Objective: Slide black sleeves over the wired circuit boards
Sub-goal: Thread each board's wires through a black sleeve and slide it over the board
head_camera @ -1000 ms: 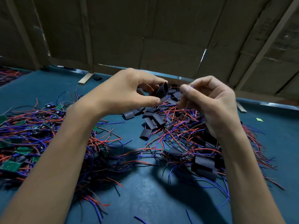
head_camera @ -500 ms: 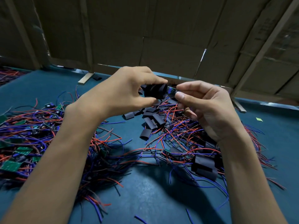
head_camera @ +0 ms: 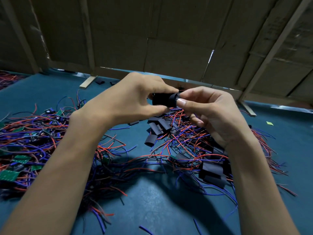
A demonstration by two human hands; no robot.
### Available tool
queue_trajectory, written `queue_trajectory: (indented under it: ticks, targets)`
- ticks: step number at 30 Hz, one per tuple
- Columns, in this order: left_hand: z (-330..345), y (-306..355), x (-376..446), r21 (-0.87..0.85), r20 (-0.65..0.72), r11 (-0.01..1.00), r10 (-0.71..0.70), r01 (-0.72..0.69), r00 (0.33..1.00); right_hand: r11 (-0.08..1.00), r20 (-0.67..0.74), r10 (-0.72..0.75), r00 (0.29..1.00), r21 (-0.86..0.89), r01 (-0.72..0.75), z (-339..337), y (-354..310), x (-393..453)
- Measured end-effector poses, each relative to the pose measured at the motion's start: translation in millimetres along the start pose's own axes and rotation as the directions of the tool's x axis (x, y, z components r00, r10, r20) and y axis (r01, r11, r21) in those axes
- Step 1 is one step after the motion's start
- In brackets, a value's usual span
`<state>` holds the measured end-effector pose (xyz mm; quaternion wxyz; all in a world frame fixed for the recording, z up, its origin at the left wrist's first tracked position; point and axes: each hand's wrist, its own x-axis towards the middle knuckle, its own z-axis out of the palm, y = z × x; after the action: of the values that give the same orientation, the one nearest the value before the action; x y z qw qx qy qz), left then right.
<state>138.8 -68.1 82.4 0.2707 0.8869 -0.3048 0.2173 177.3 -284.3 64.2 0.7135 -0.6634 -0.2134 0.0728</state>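
Note:
Above the table, my left hand (head_camera: 133,99) pinches a black sleeve (head_camera: 162,99) between thumb and fingers. My right hand (head_camera: 208,112) meets it from the right, thumb and forefinger pinching something at the sleeve's open end. The circuit board there is almost wholly hidden by the sleeve and my fingers. Loose black sleeves (head_camera: 158,128) lie on the table below my hands. Bare green circuit boards (head_camera: 22,159) with red and blue wires are heaped at the left. Sleeved boards (head_camera: 213,173) lie in the wire tangle at the right.
The teal table top (head_camera: 152,209) runs to a cardboard wall (head_camera: 169,39) at the back. A wooden strip (head_camera: 88,82) lies at the back left. A small green scrap (head_camera: 270,123) lies at the far right. Loose wire ends reach toward the front edge.
My hands came together. The sleeve turned level in my left hand, and my right hand's fingertips moved up to its open end, where the board has gone almost out of sight.

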Motion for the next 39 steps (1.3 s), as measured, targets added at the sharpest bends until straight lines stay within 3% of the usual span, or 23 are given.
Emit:
queue_trajectory:
  ticks: [5,10,20,23,28,32,35,37,39]
  targets:
    - [5,-1,2,0.016,0.048,1.0,-0.026,0.025,0.999,0.997,-0.029,0.067,0.997,-0.044,-0.068,0,2,1]
    - [6,-3,1,0.04,0.049,0.999,-0.028,0.026,0.998,0.994,-0.012,0.035,0.999,-0.102,-0.036,-1,-2,-1]
    - [14,-2,5,0.072,0.02,0.996,0.045,-0.046,0.999,0.997,-0.111,0.065,0.992,0.057,-0.059,5,4,3]
    - [13,-2,5,0.053,0.019,0.998,0.014,-0.015,1.0,0.999,-0.103,0.045,0.994,0.014,-0.043,2,4,3]
    - [15,2,5,-0.001,0.004,0.998,-0.064,0.064,0.998,0.977,-0.009,0.035,0.999,-0.208,-0.036,3,6,2]
    - [11,-4,5,-0.041,0.038,0.974,-0.223,0.224,0.974,0.979,-0.092,-0.027,0.995,-0.202,0.007,-12,5,4]
    - [-5,-32,-5,0.065,0.121,0.885,-0.466,0.462,0.876,0.983,-0.258,-0.047,0.965,-0.183,-0.001,-46,-1,3]
    - [-14,-57,-18,0.257,0.195,0.708,-0.705,0.658,0.682,0.955,-0.379,-0.056,0.924,-0.29,-0.061,-75,0,0]
    - [-16,-79,-36,0.514,0.205,0.471,-0.879,0.717,0.43,0.856,-0.468,-0.051,0.882,-0.475,-0.203,-98,4,-3]
